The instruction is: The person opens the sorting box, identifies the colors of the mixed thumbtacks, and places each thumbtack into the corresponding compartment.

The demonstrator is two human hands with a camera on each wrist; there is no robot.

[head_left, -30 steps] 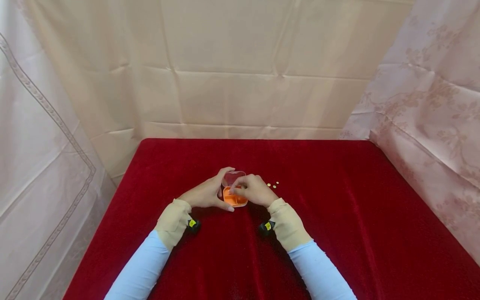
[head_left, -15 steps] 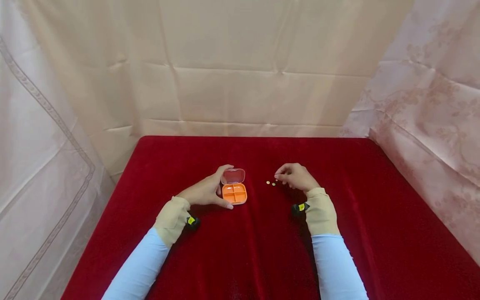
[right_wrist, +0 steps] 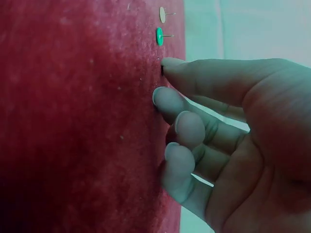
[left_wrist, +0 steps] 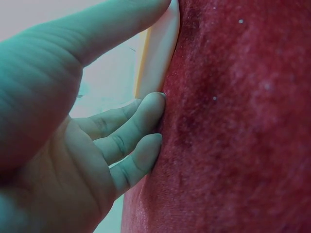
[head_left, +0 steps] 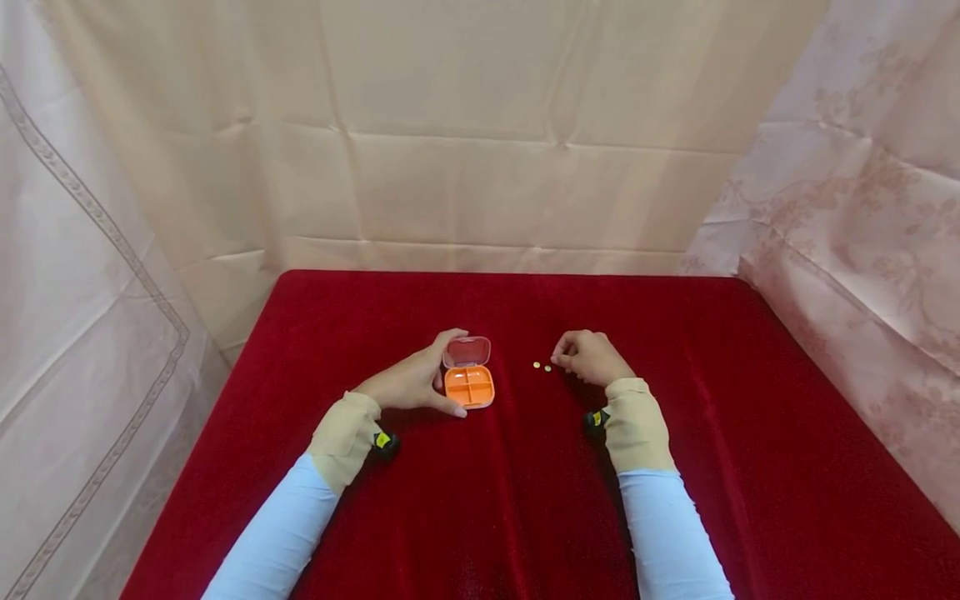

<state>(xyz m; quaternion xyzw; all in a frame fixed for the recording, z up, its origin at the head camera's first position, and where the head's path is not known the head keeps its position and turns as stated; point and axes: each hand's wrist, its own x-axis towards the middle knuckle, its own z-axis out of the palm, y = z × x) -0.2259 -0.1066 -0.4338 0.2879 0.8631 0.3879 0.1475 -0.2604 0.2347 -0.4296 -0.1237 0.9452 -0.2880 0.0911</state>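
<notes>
My left hand (head_left: pixel 408 381) holds the left side of an orange pill box (head_left: pixel 469 387), thumb at its near edge and fingers at the far side. Its clear lid (head_left: pixel 467 352) stands raised at the back, and the divided compartments face up. In the left wrist view the box's pale side wall (left_wrist: pixel 163 46) shows beyond the thumb. My right hand (head_left: pixel 592 357) is low over the cloth, thumb and index finger pinching a thumbtack mostly hidden at their tips. Beside them lie a green-headed thumbtack (right_wrist: pixel 159 36) and a yellowish thumbtack (right_wrist: pixel 163 14), both with points up.
A red velvety cloth (head_left: pixel 480 500) covers the table. Beige curtain fabric (head_left: pixel 480 150) hangs behind its far edge, with pale patterned fabric (head_left: pixel 870 217) at the right and a light curtain (head_left: pixel 82 292) at the left.
My right hand has gone from over the pill box out to the thumbtacks on the right, where its fingertips now cover the rightmost one. My left hand has stayed at the box.
</notes>
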